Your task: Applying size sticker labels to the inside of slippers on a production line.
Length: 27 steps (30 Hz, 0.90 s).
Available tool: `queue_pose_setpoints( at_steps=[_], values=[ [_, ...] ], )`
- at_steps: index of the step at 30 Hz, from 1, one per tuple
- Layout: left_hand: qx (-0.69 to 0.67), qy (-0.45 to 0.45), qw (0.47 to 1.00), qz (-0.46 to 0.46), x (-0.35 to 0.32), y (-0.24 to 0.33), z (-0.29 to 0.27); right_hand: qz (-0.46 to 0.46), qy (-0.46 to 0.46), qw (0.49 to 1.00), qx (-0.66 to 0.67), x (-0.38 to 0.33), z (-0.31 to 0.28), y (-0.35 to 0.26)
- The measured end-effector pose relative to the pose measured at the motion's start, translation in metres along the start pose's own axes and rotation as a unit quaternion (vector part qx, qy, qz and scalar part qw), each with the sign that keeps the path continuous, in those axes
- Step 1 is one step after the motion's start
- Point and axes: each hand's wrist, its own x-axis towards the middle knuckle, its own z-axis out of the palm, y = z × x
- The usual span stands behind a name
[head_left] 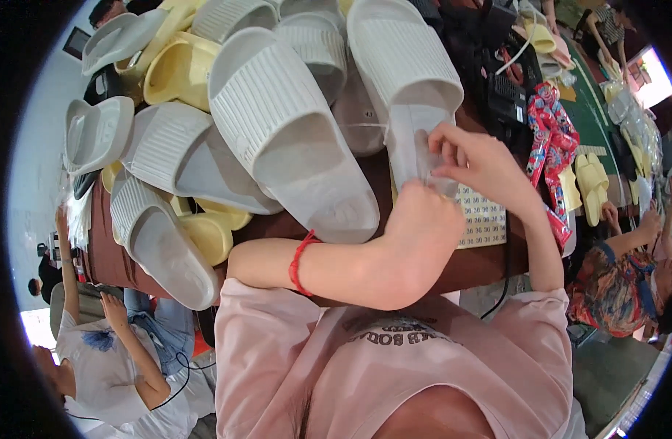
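Note:
Two grey slide slippers with ribbed straps lie before me, a left one [270, 95] and a right one [405, 55], joined by a thin white tie [365, 125]. At the heel end of the right slipper, my left hand [431, 208] is bent inward and closed, its fingertips mostly hidden. My right hand [476, 157] hovers over the same sole from the right, fingers curled and thumb apart from them. Something clear and shiny shows on the sole beside these fingers; its kind is unclear. Under my hands lies a pale sheet of size stickers [482, 217].
More grey slippers [164, 249] and yellow slippers [182, 69] are piled at the left. A black device [505, 99] and a red patterned wrapper [552, 146] lie at the right. People sit on both sides; yellow slippers [591, 183] stand farther right.

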Motion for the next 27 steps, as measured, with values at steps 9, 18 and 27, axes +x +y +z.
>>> queue_pose_setpoints(
  at_steps=[9,18,27],
  values=[
    [-0.114,-0.027,0.987,-0.115,-0.032,-0.055,-0.056,-0.017,0.027,0.999,0.006,-0.002,0.002,-0.001],
    [-0.067,0.199,0.968,-0.136,-0.045,-0.079,-0.045,0.060,0.291,0.955,0.024,0.016,0.008,0.025],
    [-0.093,0.088,0.992,-0.021,-0.042,-0.073,-0.051,0.000,0.278,0.914,0.295,0.014,0.014,0.021]
  ],
)
